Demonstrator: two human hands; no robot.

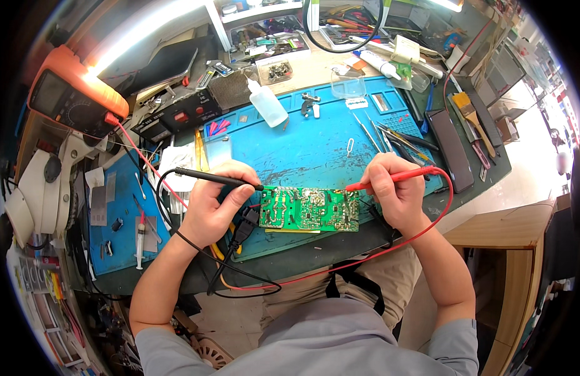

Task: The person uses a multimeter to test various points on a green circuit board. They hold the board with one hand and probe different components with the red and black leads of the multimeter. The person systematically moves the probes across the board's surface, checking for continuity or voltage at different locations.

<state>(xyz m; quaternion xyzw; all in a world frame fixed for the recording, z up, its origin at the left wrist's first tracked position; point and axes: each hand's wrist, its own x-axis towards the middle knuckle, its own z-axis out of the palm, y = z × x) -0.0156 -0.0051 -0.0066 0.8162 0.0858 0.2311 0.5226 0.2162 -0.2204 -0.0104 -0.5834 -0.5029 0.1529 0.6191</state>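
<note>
Green board [309,210], long axis left-right

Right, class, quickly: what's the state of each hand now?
Left hand: closed, holding the black probe.
Right hand: closed, holding the red probe.

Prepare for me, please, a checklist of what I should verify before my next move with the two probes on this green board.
1. Black probe held in the left grip: ok.
2. Red probe held in the right grip: ok.
3. Probe tips placed at the green board: ok, one near each far corner.
4. Both tips making firm contact: cannot tell, too small to see.
5. Reading visible on the orange multimeter: cannot tell, its screen is not legible from here.
6. Probe leads kept apart: not ok, they cross in front of the board.
</note>
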